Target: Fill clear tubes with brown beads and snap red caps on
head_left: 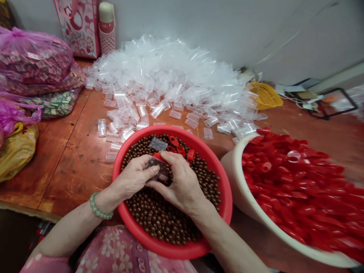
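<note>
A red basin (pixel 226 189) full of brown beads (pixel 162 218) stands before me. Over the beads, my left hand (pixel 138 174) grips a clear plastic case (pixel 159 167) with dark contents, its fingers closed round the left side. My right hand (pixel 180 180) holds the same case from the right, fingertips on its red cap (pixel 157 156). A loose clear sleeve (pixel 158 143) and several red caps (pixel 174 141) lie on the beads just beyond my hands.
Clear plastic sleeves (pixel 176 76) are heaped along the wall. A white tub (pixel 240 159) of red plastic parts (pixel 292 189) stands at the right. Tied bags (pixel 34 60), a patterned bag (pixel 78 30) and a bottle (pixel 107 28) are at the left; a yellow basket (pixel 264 95) is behind the tub.
</note>
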Demonstrator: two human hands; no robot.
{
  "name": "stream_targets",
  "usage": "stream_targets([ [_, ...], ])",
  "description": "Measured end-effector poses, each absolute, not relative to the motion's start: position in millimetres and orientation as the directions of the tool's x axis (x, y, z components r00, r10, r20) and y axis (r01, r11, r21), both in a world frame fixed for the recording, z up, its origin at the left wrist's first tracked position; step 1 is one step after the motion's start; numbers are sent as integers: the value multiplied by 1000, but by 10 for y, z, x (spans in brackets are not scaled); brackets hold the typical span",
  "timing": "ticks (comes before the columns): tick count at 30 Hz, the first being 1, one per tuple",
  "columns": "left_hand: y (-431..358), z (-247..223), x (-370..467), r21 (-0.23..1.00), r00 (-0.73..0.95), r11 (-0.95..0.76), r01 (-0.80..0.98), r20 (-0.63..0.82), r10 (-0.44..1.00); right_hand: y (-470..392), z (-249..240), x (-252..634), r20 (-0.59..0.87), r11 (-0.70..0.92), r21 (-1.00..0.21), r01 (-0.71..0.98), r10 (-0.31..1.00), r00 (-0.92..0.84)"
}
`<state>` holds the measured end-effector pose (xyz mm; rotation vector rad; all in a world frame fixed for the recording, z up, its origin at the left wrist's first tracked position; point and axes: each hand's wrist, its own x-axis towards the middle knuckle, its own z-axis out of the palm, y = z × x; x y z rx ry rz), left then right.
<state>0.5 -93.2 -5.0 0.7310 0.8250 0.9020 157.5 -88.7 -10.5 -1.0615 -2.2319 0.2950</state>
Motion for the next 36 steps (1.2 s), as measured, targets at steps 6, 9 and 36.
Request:
stream_targets([
  [6, -913, -44, 16, 820, 316, 363, -443, -236, 919, -838, -43, 1605, 537, 613, -399, 682, 759, -369],
  [9, -910, -38, -6, 775, 256, 382, -503, -289, 922, -813, -38, 1663, 653, 527, -379, 760, 735, -184],
  [36, -857, 8, -20, 676, 413, 475, -563, -268, 870, -702, -104, 1574, 573, 725, -490, 484, 686, -448],
])
